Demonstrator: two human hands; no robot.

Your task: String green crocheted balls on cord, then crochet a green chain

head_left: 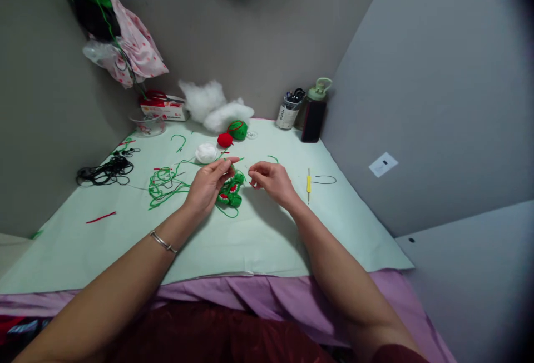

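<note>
Two bare hands work close together over a table spread with a pale green covering. The landmark is a small crocheted piece of green yarn with red and white parts, beside the left hand's fingers; whether it is held up or resting is unclear. The left hand pinches a thin green strand of yarn between thumb and fingers, just above the piece. The right hand, to the piece's right, has its fingertips drawn together; whether something fine is between them cannot be told. The step in hand looks like close fingertip work with yarn; the next move seems to call for a steady left pinch and small, precise right-hand motion, without snagging the loose green yarn tangle left of the piece. A yellow-handled crochet hook lies well to its right.
</note>
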